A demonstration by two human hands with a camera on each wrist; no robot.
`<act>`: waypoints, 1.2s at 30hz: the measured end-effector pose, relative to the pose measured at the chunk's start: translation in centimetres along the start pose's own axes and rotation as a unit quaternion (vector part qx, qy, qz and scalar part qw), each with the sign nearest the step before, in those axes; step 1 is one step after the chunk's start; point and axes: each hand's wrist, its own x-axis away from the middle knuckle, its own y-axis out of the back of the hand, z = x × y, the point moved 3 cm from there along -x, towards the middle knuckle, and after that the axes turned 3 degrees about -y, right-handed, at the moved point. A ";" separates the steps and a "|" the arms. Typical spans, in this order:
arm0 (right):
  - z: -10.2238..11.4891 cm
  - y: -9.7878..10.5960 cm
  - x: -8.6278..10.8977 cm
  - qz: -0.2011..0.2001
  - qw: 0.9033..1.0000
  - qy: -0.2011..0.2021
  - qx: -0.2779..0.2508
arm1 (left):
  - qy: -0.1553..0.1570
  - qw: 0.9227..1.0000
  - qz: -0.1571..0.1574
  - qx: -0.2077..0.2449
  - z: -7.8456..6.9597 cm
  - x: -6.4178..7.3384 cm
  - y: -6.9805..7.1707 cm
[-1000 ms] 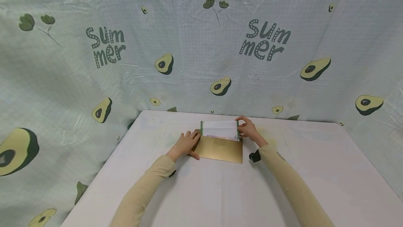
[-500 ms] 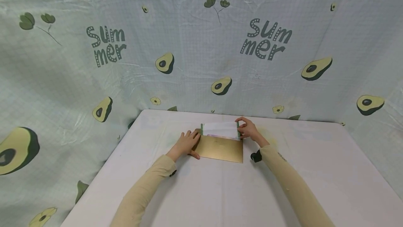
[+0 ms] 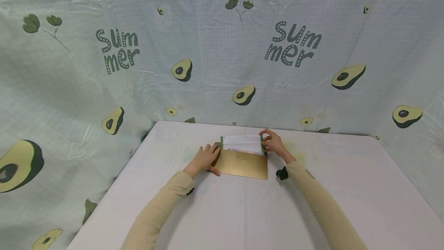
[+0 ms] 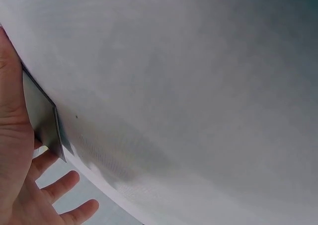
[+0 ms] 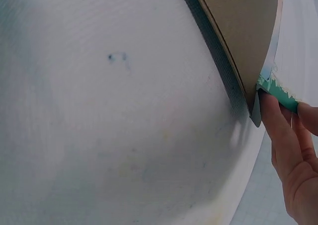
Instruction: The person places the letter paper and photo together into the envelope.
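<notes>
A flat gold rectangular piece [image 3: 243, 164] lies on the table, its far part covered by a folded white sheet of paper [image 3: 241, 142] with green ends. My left hand [image 3: 205, 159] holds the gold piece's left end, thumb near the front corner and fingers toward the back. In the left wrist view that hand [image 4: 15, 150] is at the piece's edge [image 4: 42, 111], several fingers sticking out past it. At the sheet's right end my right hand [image 3: 273, 142] pinches the green edge. The right wrist view shows the green strip [image 5: 280, 95] between thumb and fingers, beside the gold piece's corner [image 5: 243, 31].
A white cloth-covered table [image 3: 243, 211] extends around both arms. Behind it hangs a pale curtain [image 3: 208, 42] printed with avocados and lettering. A dark wrist camera [image 3: 282, 173] sits under the right sleeve.
The paper's far edge is slightly lower than a second ago. Both hands stay in nearly the same places on the paper and the gold piece.
</notes>
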 end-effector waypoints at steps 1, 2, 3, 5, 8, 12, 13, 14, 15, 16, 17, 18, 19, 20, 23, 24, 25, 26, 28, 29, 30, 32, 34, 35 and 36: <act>0.0 0.0 0.0 0.002 1.000 0.000 -0.003 | 0.000 1.000 0.000 -0.001 -0.1 0.1 0.1; 0.1 0.0 0.1 0.003 1.000 -0.001 -0.006 | 0.000 1.000 -0.001 -0.006 -0.2 0.1 0.3; 0.1 0.0 0.2 0.006 1.000 -0.001 -0.008 | 0.010 1.000 0.015 -0.002 -0.8 0.5 1.3; 0.1 0.0 0.3 0.011 1.000 -0.001 -0.008 | 0.011 1.000 0.013 -0.014 -1.1 0.7 1.7; 0.0 0.0 0.4 0.016 1.000 -0.008 -0.012 | 0.018 0.999 0.024 -0.031 -1.4 0.9 2.1; -0.2 0.1 0.4 0.021 1.000 -0.013 -0.019 | 0.024 0.999 0.031 -0.035 -1.5 1.1 2.4; -0.3 0.0 0.4 0.022 0.999 -0.013 -0.021 | 0.023 0.999 0.030 -0.035 -1.5 1.1 2.5; -0.4 0.0 0.4 0.023 0.999 -0.013 -0.022 | 0.024 0.999 0.032 -0.035 -1.5 1.1 2.5; -0.5 0.0 0.4 0.022 0.999 -0.013 -0.023 | 0.023 0.999 0.032 -0.034 -1.5 1.1 2.5; -0.5 0.0 0.3 0.022 0.999 -0.013 -0.023 | 0.023 0.999 0.033 -0.034 -1.5 1.1 2.4; -0.6 -0.1 0.4 0.022 0.999 -0.014 -0.021 | 0.022 0.999 0.032 -0.033 -1.5 1.1 2.4; -0.6 -0.1 0.4 0.022 0.999 -0.014 -0.020 | 0.021 0.999 0.030 -0.031 -1.5 1.1 2.4; -0.7 -0.1 0.3 0.022 0.999 -0.013 -0.018 | 0.020 0.999 0.031 -0.032 -1.5 1.0 2.4; -0.7 -0.1 0.3 0.023 0.999 -0.014 -0.018 | 0.020 0.999 0.032 -0.032 -1.5 1.0 2.3; -0.7 0.0 0.3 0.030 0.999 -0.015 -0.013 | 0.016 0.999 0.022 -0.028 -1.5 0.9 2.3; -0.7 0.0 0.2 0.033 0.999 -0.016 -0.011 | 0.016 0.999 0.019 -0.028 -1.5 0.9 2.2; -0.7 0.0 0.2 0.037 0.999 -0.017 -0.009 | 0.015 0.999 0.018 -0.028 -1.4 0.9 2.2; -0.7 0.1 0.2 0.040 0.999 -0.019 -0.007 | 0.015 0.999 0.015 -0.027 -1.4 0.9 2.2; -0.7 0.2 0.2 0.046 0.999 -0.022 -0.002 | 0.015 1.000 0.011 -0.025 -1.4 0.9 2.2; -0.7 0.2 0.1 0.047 0.999 -0.022 -0.001 | 0.016 1.000 0.011 -0.025 -1.4 0.9 2.2; -0.7 0.3 0.2 0.050 0.999 -0.021 -0.003 | 0.016 0.999 0.012 -0.025 -1.3 0.9 2.2; -0.6 0.4 0.2 0.054 0.998 -0.019 -0.007 | 0.017 0.999 0.016 -0.025 -1.3 0.8 2.2; -0.6 0.5 0.2 0.060 0.998 -0.016 -0.012 | 0.019 0.999 0.022 -0.026 -1.3 0.8 2.1; -0.6 0.6 0.2 0.062 0.998 -0.014 -0.013 | 0.018 0.999 0.022 -0.025 -1.3 0.8 2.2; -0.6 0.6 0.1 0.066 0.998 -0.012 -0.012 | 0.019 0.999 0.023 -0.025 -1.3 0.8 2.2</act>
